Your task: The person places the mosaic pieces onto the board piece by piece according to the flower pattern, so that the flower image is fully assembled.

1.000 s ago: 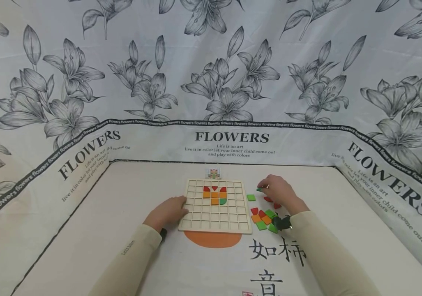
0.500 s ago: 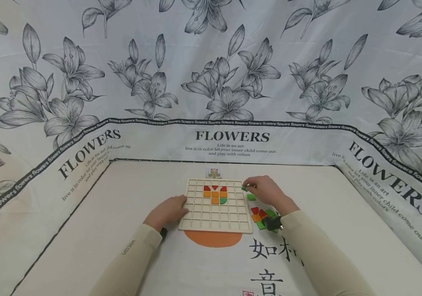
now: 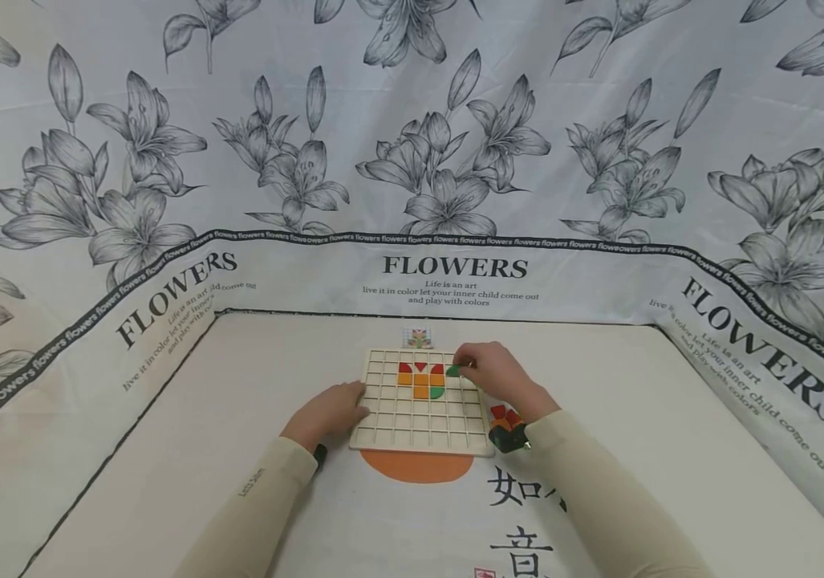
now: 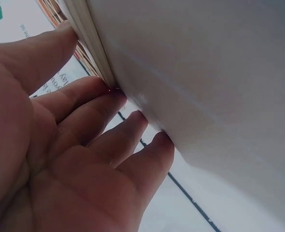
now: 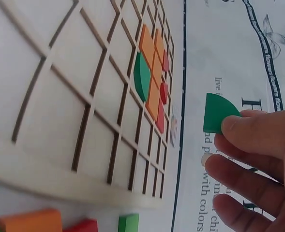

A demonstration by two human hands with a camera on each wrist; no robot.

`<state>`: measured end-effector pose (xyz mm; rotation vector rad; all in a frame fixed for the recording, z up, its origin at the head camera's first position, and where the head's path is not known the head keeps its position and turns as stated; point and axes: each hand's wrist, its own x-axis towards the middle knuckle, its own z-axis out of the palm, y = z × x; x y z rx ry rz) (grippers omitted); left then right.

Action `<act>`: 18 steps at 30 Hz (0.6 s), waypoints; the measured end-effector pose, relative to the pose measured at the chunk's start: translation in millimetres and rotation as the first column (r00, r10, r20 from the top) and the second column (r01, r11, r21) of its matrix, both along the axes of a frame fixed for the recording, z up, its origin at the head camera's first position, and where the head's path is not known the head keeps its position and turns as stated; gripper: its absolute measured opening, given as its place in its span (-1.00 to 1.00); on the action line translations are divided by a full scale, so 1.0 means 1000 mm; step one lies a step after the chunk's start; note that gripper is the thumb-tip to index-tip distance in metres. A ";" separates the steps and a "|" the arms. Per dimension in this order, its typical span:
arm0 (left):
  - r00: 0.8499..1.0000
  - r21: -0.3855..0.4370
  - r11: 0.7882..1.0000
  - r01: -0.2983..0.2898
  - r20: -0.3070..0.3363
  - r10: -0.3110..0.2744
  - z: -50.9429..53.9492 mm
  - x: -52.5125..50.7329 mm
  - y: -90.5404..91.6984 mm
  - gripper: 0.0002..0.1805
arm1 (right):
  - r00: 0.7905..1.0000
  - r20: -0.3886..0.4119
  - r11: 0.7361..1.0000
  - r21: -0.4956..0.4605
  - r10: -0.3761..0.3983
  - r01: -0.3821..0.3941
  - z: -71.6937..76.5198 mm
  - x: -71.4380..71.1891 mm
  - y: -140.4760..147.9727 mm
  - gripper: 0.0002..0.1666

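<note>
My left hand rests at the left edge of the wooden grid board; in the left wrist view the thumb and fingertips of that hand touch the board's side. Between thumb and index finger my right hand pinches a green quarter-round tile, held over the upper right of the board. The right wrist view shows this tile raised off the grid, with the other fingers spread. Red, orange and green tiles sit together in the board's upper middle cells.
A small pattern card lies behind the board. Loose red, orange and green tiles lie right of the board, partly hidden by the right wrist. An orange printed shape shows on the cloth in front of the board.
My right hand has moved left with the green tile, from the loose tiles to over the board's right part. The left hand has stayed at the board's edge.
</note>
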<state>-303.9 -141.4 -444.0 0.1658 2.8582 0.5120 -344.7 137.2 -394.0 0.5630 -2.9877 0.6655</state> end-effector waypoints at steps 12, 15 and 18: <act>0.999 0.014 0.999 -0.029 0.020 0.028 0.001 -0.001 0.001 -0.33 | 0.991 -0.051 0.992 0.019 0.122 -0.121 -0.004 0.004 -0.033 -0.85; 0.999 0.018 0.999 -0.033 0.026 0.033 0.001 -0.001 0.001 -0.33 | 0.989 -0.057 0.991 0.029 0.134 -0.133 -0.006 0.005 -0.041 -0.88; 0.999 0.020 0.999 -0.036 0.031 0.035 0.001 0.000 0.001 -0.33 | 0.987 -0.065 0.989 0.026 0.149 -0.147 -0.008 0.005 -0.047 -0.90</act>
